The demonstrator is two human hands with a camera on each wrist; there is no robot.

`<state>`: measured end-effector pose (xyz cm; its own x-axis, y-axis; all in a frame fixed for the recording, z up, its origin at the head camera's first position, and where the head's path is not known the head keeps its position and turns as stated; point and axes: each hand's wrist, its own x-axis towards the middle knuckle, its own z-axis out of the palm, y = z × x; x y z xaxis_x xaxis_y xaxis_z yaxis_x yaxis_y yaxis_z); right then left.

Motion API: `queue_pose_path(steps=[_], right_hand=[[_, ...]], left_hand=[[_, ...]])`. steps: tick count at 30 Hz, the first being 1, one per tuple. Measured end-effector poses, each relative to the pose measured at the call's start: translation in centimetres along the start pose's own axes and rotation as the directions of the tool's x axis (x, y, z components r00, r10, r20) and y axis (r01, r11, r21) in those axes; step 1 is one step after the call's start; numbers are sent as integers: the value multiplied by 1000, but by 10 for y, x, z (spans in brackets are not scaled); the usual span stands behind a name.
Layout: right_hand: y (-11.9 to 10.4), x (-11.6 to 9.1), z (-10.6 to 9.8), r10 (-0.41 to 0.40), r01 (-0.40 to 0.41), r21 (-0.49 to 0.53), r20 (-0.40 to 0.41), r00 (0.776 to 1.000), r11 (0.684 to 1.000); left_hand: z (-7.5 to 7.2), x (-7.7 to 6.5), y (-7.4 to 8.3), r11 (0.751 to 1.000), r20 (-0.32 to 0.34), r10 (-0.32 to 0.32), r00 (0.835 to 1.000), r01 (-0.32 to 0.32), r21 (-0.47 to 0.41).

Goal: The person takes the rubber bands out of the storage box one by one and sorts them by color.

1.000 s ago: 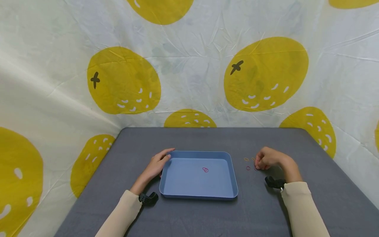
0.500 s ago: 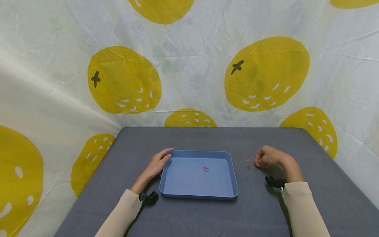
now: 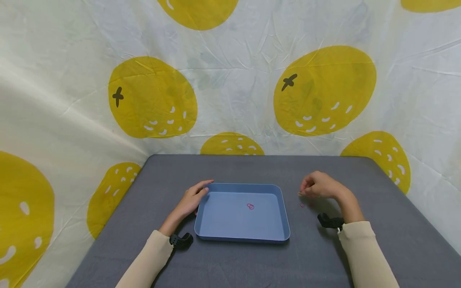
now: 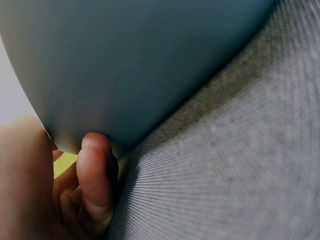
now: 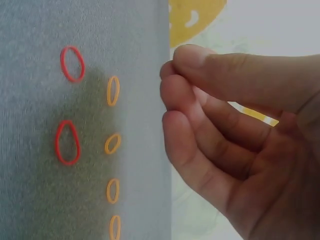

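My left hand (image 3: 190,200) holds the left side of a shallow blue tray (image 3: 242,241), near its far corner. The left wrist view shows a bent finger (image 4: 95,172) against the tray's outer wall. Two pink-red rubber bands (image 3: 250,206) lie overlapped inside the tray. To the right of it, my right hand (image 3: 320,186) hangs over the table with curled fingers. Its thumb tip lies against the index finger, and no band shows between them. Below those fingertips lie two red rubber bands (image 5: 67,142) and a row of several orange rubber bands (image 5: 113,91).
The grey cloth-covered table (image 3: 230,264) reaches back to a white curtain (image 3: 234,92) printed with yellow fruit. A black wrist strap (image 3: 330,221) is on the right arm and another black strap (image 3: 181,241) on the left.
My right hand has risen off the loose bands and shifted left, closer to the tray, so its fingertips overlap an orange band in the head view. The left hand and tray have kept their place.
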<state>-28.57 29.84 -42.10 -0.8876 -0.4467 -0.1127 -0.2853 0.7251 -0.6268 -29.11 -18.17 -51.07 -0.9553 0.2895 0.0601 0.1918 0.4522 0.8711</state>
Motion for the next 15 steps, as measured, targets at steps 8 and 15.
queue_pose_path(steps=[8,15], right_hand=[[-18,8,3,-16,16,-26,-26,1000,1000],[-39,15,9,-57,56,-39,-14,998,998]], left_hand=[[1,0,1,1000,-3,-11,1000,11,8],[1,-1,0,1000,-9,-6,1000,7,22]])
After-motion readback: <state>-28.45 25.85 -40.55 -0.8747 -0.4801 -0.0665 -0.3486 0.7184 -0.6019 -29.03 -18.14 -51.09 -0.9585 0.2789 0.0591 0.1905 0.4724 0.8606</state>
